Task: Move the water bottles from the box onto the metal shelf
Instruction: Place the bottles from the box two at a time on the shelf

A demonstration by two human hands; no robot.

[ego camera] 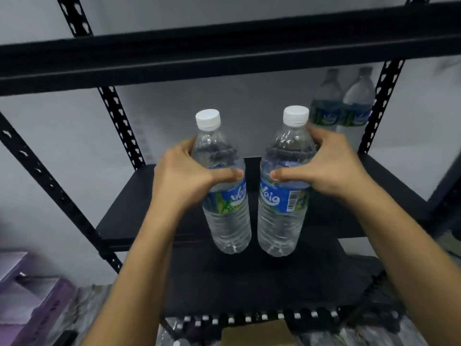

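Observation:
I hold two clear water bottles with white caps and blue-green labels upright in front of the black metal shelf (139, 211). My left hand (182, 176) grips the left bottle (224, 196) around its upper body. My right hand (329, 168) grips the right bottle (282, 196) the same way. Both bottles hang above the shelf's front edge, their bases off the board. Two more bottles (341, 103) stand at the back right corner of the shelf. A brown cardboard box (257, 333) shows at the bottom edge, mostly hidden.
An upper shelf beam (224, 56) crosses overhead. Perforated black uprights (119, 126) stand at the left and right. A purple box (30, 290) lies at the lower left on a marbled floor. A lower shelf board (249, 283) sits below.

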